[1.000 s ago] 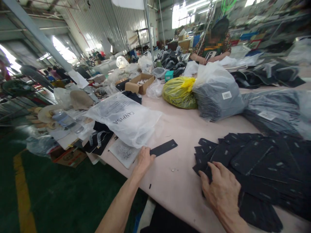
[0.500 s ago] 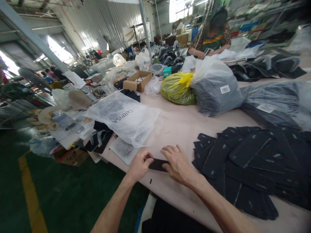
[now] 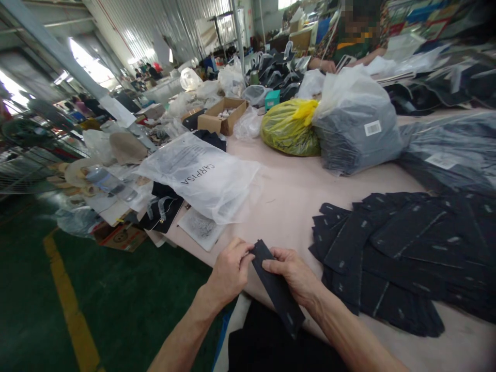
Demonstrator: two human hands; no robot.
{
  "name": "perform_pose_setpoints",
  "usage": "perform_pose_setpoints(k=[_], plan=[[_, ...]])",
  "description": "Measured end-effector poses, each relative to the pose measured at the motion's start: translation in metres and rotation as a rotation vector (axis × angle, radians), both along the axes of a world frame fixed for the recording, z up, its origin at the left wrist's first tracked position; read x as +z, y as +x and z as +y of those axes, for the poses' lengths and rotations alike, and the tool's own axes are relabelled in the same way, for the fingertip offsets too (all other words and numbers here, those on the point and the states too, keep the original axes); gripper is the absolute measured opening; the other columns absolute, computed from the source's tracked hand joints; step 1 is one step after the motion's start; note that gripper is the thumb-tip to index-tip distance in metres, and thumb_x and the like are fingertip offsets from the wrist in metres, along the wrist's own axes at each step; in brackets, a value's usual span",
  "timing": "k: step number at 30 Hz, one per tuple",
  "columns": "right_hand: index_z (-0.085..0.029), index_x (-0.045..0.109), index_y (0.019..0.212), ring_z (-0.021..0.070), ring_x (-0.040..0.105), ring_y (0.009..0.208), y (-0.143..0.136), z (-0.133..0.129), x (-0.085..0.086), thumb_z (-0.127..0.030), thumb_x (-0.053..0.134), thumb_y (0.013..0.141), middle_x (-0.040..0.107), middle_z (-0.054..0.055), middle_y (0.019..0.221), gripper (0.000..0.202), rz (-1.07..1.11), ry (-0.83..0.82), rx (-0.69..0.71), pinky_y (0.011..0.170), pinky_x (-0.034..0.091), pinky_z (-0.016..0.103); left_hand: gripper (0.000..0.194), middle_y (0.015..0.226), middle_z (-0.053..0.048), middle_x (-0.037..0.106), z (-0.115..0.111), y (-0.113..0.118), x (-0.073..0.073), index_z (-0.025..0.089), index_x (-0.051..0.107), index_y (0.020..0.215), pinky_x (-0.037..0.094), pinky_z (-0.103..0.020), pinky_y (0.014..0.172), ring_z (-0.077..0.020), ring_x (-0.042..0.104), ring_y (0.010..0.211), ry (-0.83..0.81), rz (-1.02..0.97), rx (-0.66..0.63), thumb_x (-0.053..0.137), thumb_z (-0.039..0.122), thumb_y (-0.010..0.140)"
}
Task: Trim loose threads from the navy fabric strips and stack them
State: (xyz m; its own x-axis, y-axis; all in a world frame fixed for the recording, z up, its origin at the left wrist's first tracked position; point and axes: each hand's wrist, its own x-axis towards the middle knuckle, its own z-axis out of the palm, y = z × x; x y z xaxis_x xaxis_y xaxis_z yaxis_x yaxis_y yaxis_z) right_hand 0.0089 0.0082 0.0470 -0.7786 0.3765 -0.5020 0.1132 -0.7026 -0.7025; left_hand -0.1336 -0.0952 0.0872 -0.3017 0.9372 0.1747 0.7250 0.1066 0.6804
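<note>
A flat black strip (image 3: 277, 289), like a cut panel of fabric, is held slanted over the table's near edge. My right hand (image 3: 296, 274) grips it from the right, thumb on top and fingers beneath. At the upper left edge of the strip, my left hand (image 3: 232, 266) is closed in a pinch; whether anything small sits between those fingertips is hidden. To the right lies a spread pile of similar black pieces (image 3: 387, 253), several with pale marks and slits.
A clear bag (image 3: 209, 181) printed CARPISA lies over a grey board (image 3: 203, 227) on the pink tabletop (image 3: 287, 191). Beyond are a yellow bag (image 3: 290, 129), a filled clear bag (image 3: 356, 134) and an open carton (image 3: 222, 116). Another person (image 3: 356, 41) works across the table.
The black strip has turned from lying across between my hands to a steep slant, its lower end toward me. My right hand has rotated to grip it. The view has shifted slightly.
</note>
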Motion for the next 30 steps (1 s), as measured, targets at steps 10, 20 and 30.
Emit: perform_pose_setpoints(k=[10,20,30], plan=[[-0.016,0.07,0.08,0.0104,0.049,0.053,0.014,-0.004,-0.001,-0.026,0.079,0.059,0.065,-0.001,0.065,0.026,0.186,-0.116,-0.073,0.053,0.036,0.022,0.021,0.086,-0.007,0.067,-0.001,0.021,0.008,0.018,0.071,0.094,0.052,-0.03,0.076,-0.0168,0.063,0.081,0.084,-0.082,0.017,0.05,0.016,0.091],[-0.015,0.069,0.079,0.0116,0.046,0.058,0.028,-0.009,0.019,-0.026,0.066,0.074,0.06,-0.002,0.065,0.013,0.123,0.295,-0.049,0.055,0.035,0.023,0.022,0.092,-0.01,0.065,-0.005,0.04,0.022,0.018,0.065,0.097,0.052,-0.033,0.08,-0.0192,0.062,0.087,0.013,0.095,-0.088,0.044,0.013,0.091],[-0.016,0.069,0.079,0.0165,0.055,0.057,0.043,-0.013,0.014,-0.033,0.065,0.065,0.064,0.0,0.063,0.022,0.056,0.214,-0.012,0.054,0.04,0.025,0.021,0.071,-0.007,0.062,0.001,0.041,-0.01,0.021,0.056,0.074,0.045,-0.031,0.066,-0.0197,0.061,0.07,-0.048,0.163,0.406,0.04,0.018,0.088]])
